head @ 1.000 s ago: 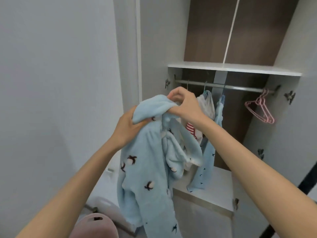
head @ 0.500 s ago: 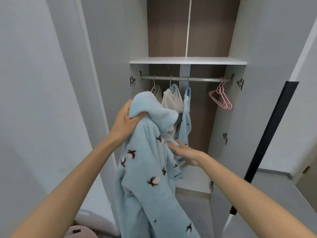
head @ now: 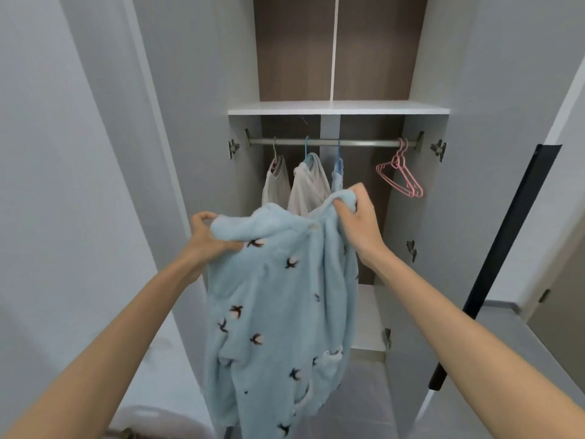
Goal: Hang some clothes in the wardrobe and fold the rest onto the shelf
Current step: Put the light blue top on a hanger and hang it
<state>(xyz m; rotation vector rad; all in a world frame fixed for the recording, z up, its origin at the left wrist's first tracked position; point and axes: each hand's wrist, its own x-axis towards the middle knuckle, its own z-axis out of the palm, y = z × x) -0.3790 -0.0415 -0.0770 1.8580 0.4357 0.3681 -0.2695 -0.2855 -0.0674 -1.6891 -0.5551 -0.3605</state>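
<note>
Since the right hand (head: 361,223) has come up to grip the top edge, it and the left hand (head: 205,236) hold the blue fleece (head: 278,312) spread, mid-air before the rail (head: 364,142); probably hanger-ready.

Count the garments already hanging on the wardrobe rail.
3: a white garment at the rail's left, a cream garment beside it, and a blue garment next right, largely hidden by the held fleece. Others may hang behind it.
</note>
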